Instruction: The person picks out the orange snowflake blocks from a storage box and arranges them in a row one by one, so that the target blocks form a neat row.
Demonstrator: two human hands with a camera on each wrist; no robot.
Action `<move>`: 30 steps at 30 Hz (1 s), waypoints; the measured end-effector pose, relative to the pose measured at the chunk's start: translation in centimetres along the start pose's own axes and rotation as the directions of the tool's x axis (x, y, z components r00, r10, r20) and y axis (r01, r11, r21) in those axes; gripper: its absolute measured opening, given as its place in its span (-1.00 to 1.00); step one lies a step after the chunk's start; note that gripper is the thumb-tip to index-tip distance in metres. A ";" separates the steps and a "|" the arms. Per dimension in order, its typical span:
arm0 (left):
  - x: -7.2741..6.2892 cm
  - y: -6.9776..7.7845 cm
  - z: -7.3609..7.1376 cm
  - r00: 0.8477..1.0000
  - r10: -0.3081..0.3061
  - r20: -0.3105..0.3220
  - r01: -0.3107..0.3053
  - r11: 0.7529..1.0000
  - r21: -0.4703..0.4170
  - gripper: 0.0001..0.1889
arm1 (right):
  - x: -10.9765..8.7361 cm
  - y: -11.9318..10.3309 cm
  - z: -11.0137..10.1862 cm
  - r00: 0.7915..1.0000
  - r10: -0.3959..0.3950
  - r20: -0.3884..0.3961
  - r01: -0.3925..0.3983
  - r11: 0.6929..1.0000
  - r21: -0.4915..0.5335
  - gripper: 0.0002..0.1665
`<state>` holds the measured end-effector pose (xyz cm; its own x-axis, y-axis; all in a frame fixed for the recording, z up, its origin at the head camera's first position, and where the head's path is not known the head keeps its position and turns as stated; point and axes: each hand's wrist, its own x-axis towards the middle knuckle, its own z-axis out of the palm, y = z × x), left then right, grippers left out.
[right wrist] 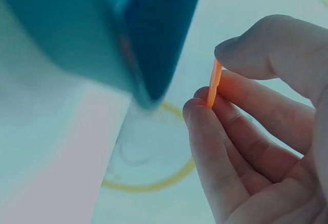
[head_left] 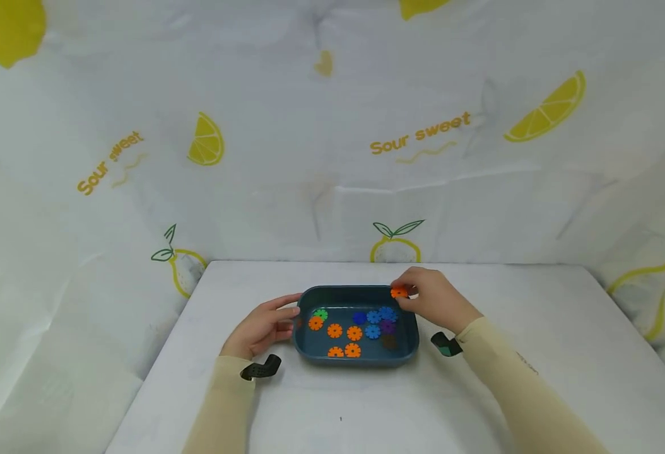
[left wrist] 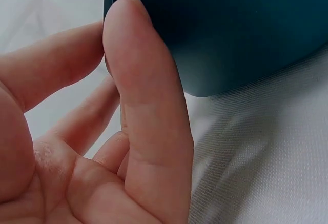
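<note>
A dark teal tray (head_left: 355, 362) sits on the white table, with several notched plastic discs inside: orange discs (head_left: 335, 330) at left and middle, a green disc (head_left: 322, 313), blue discs (head_left: 373, 331) and a purple disc (head_left: 387, 326) toward the right. My left hand (head_left: 262, 328) grips the tray's left end, thumb over the rim and fingers outside, as the left wrist view shows. Over the tray's far right corner, my right hand (head_left: 437, 299) pinches an orange notched disc (right wrist: 214, 84) between thumb and fingertips; the right wrist view shows it edge-on beside the tray wall.
The white table (head_left: 332, 416) stretches to both sides of the tray. Behind it hangs a white cloth (head_left: 287, 208) printed with lemons and lettering. Each wrist carries a dark strap piece (head_left: 261, 367).
</note>
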<state>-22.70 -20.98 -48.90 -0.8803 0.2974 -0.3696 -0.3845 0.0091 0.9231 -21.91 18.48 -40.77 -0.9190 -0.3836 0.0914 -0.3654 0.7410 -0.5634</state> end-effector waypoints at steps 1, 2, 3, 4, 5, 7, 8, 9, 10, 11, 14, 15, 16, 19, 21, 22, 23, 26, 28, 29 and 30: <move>0.0 0.0 0.0 1.000 0.000 0.005 0.000 1.000 0.000 -0.37 | -0.4 0.4 -0.2 1.000 0.006 -0.018 -0.006 1.000 0.002 -0.70; 0.0 0.0 -0.1 1.000 -0.001 0.009 0.001 1.000 -0.003 -0.37 | -0.8 0.8 -0.4 0.999 0.013 -0.035 -0.012 1.000 0.005 -0.70; 0.0 0.0 -0.1 1.000 -0.002 0.011 0.002 1.000 -0.006 -0.38 | -1.1 1.2 -0.5 0.999 0.021 -0.050 -0.020 1.000 0.010 -0.70; 0.0 -0.1 -0.1 1.000 -0.004 0.009 0.004 1.000 -0.011 -0.38 | -1.5 1.7 -0.6 0.997 0.035 -0.064 -0.034 0.999 0.017 -0.69; 0.0 -0.1 -0.2 1.000 -0.006 0.006 0.006 1.000 -0.015 -0.38 | -1.8 2.1 -0.6 0.996 0.051 -0.071 -0.049 0.998 0.027 -0.68; 0.0 -0.2 -0.3 1.000 -0.008 0.000 0.008 1.000 -0.021 -0.39 | -2.6 3.1 -0.5 0.993 0.083 -0.085 -0.079 0.996 0.051 -0.66; 0.0 -0.2 -0.3 1.000 -0.009 -0.002 0.009 1.000 -0.026 -0.39 | -2.9 3.6 -0.4 0.991 0.100 -0.089 -0.094 0.993 0.064 -0.65; 0.0 -0.3 -0.3 1.000 -0.009 -0.002 0.009 1.000 -0.027 -0.38 | -3.3 4.1 -0.2 0.989 0.117 -0.091 -0.111 0.991 0.075 -0.64; -0.1 -0.3 -0.3 1.000 -0.010 0.000 0.010 1.000 -0.028 -0.38 | -3.6 4.6 -0.1 0.987 0.135 -0.092 -0.127 0.988 0.085 -0.63; 0.0 -0.3 -0.3 1.000 -0.009 0.005 0.010 1.000 -0.029 -0.38 | -4.0 5.1 0.1 0.985 0.149 -0.092 -0.140 0.986 0.090 -0.63; 0.1 -0.2 -0.1 1.000 -0.005 0.028 0.006 0.999 -0.032 -0.36 | -5.0 6.3 0.6 0.979 0.179 -0.095 -0.169 0.981 0.098 -0.63; 0.2 -0.2 0.0 0.999 -0.004 0.037 0.005 0.999 -0.033 -0.36 | -5.2 6.6 0.8 0.978 0.184 -0.096 -0.175 0.980 0.100 -0.64; 0.2 -0.3 0.0 0.999 -0.003 0.042 0.004 0.999 -0.037 -0.36 | -5.4 6.8 0.9 0.978 0.186 -0.095 -0.177 0.979 0.097 -0.65; 0.3 -0.4 0.1 0.998 0.001 0.055 0.002 0.999 -0.042 -0.36 | -5.7 7.3 1.3 0.978 0.184 -0.100 -0.175 0.980 0.091 -0.67; 0.3 -0.5 0.2 0.998 0.002 0.059 0.001 0.999 -0.039 -0.36 | -5.8 7.6 1.6 0.978 0.184 -0.101 -0.176 0.981 0.083 -0.67; 0.3 -0.5 0.2 0.998 0.002 0.060 0.000 0.999 -0.038 -0.36 | -5.8 7.8 1.7 0.978 0.183 -0.101 -0.175 0.981 0.079 -0.67; 0.2 -0.5 0.2 0.998 0.002 0.059 0.000 0.999 -0.039 -0.36 | -5.8 7.9 1.8 0.977 0.186 -0.100 -0.179 0.981 0.077 -0.67; 0.1 -0.4 0.1 0.998 0.008 0.056 -0.006 0.999 -0.035 -0.37 | -5.8 8.2 2.0 0.978 0.188 -0.096 -0.182 0.981 0.067 -0.67; 0.1 -0.4 0.1 0.999 0.010 0.053 -0.008 0.999 -0.038 -0.37 | -5.7 8.3 2.2 0.979 0.181 -0.095 -0.176 0.983 0.059 -0.68; 0.1 -0.4 0.1 0.999 0.012 0.051 -0.010 0.999 -0.039 -0.37 | -5.7 8.3 2.2 0.979 0.182 -0.095 -0.177 0.983 0.056 -0.68; 0.1 -0.3 0.0 0.999 0.012 0.049 -0.010 0.999 -0.040 -0.37 | -5.6 8.3 2.2 0.980 0.175 -0.093 -0.171 0.984 0.054 -0.69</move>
<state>-22.65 -20.91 -49.25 -0.8703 0.3438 -0.3526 -0.3861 -0.0321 0.9219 -19.44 25.57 -47.82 -0.9785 -0.1948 0.0675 -0.1947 0.7650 -0.6139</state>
